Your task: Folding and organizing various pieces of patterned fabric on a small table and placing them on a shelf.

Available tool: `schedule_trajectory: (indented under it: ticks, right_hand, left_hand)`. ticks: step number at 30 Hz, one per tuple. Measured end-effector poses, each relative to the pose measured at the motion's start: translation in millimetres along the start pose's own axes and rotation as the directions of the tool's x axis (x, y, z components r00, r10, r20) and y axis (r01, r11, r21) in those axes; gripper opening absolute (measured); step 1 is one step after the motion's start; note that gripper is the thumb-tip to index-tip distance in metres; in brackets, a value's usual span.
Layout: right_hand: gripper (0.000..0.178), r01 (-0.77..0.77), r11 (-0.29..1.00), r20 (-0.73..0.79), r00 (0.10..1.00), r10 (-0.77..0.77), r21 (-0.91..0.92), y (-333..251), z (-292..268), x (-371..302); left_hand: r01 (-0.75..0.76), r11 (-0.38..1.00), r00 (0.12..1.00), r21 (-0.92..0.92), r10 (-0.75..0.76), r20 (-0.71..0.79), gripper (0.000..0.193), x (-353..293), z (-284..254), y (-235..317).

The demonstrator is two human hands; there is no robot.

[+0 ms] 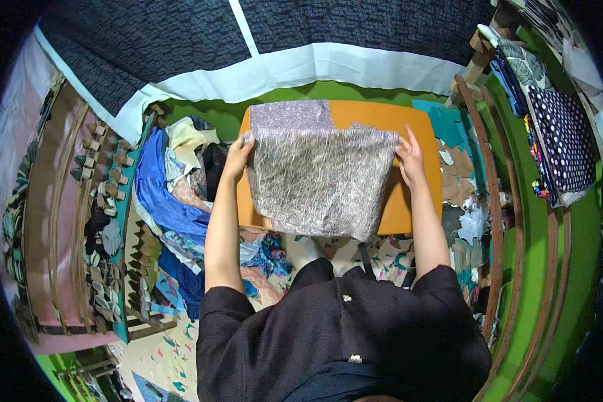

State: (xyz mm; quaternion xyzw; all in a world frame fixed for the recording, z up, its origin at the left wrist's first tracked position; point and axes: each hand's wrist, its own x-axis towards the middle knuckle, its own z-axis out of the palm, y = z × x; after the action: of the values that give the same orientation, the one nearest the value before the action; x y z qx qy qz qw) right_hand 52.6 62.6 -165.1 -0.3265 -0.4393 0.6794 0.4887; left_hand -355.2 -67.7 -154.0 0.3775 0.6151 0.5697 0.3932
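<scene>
A silvery-grey, streaky textured piece of fabric [321, 181] is held up by its two upper corners, in front of an orange table [382, 115]. My left hand [238, 157] pinches its left corner. At the opposite corner, the thumb of my right hand [411, 159] presses the edge, while some of its fingers point upward. Between the hands the top edge runs nearly straight, and the lower edge hangs past the table's near side. Behind it, a paler lilac-grey piece of the same kind of shiny fabric [290, 114] lies on the table's far left part.
Left of the table is a heap of clothes with a blue garment [155, 181]. Farther left stands a rack of shoes [107, 234]. Scraps and crumpled paper [472, 224] lie on the right, beside wooden rails [482, 167]. A polka-dot cloth [564, 137] hangs at upper right.
</scene>
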Motion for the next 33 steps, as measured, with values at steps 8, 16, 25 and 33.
schedule_trajectory:
  ticks: [8,16,25,33]
  right_hand:
    - [0.063,-0.115,0.568,-0.070,0.992,0.101,-0.815,83,-8,44]
    - [0.063,-0.196,0.075,-0.201,0.976,-0.078,-0.978,97,32,-109]
    - [0.072,-0.255,0.012,-0.253,0.965,0.074,-0.967,118,9,-125]
    - [0.059,-0.392,0.392,-0.409,0.911,0.042,-0.832,138,-37,-116]
  left_hand:
    - [-0.123,0.898,0.972,0.422,0.194,-0.132,0.054,36,-19,-137]
    - [0.233,0.846,0.946,0.479,-0.083,-0.312,0.045,-90,-13,-167]
    - [0.288,0.825,0.947,0.486,-0.172,-0.270,0.024,-76,7,-131]
    - [0.541,0.790,0.805,-0.289,-0.586,-0.096,0.026,-151,40,-116]
